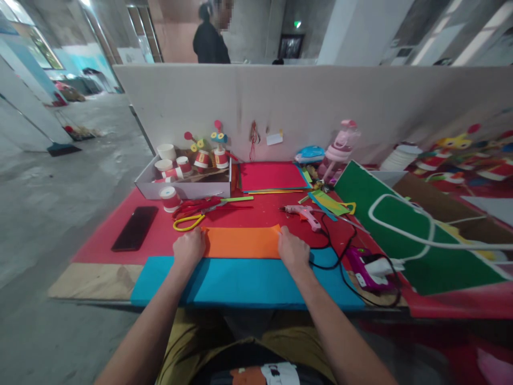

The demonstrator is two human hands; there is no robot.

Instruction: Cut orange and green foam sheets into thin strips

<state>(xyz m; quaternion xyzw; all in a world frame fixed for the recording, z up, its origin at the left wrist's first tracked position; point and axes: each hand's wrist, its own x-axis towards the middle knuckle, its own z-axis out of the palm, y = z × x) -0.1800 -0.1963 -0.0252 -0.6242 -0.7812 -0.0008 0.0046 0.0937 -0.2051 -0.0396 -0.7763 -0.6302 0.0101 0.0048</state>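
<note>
An orange strip (242, 243) lies flat across the near part of the table, its lower edge along a blue sheet (248, 280). My left hand (189, 247) is closed on the strip's left end, and my right hand (293, 248) grips the right end, where a corner is bent up. Just beyond my left hand are yellow-handled scissors (188, 222). A pink glue gun (305, 214) rests beyond my right hand. Red sheets (272, 176) are stacked farther back.
A white box (184, 189) holds paper cups and cup figures at the back left. A black phone (135, 229) lies left. On the right are a purple power adapter (371, 269), cables and a green board (404, 235). Beyond the partition stands a person (210, 40).
</note>
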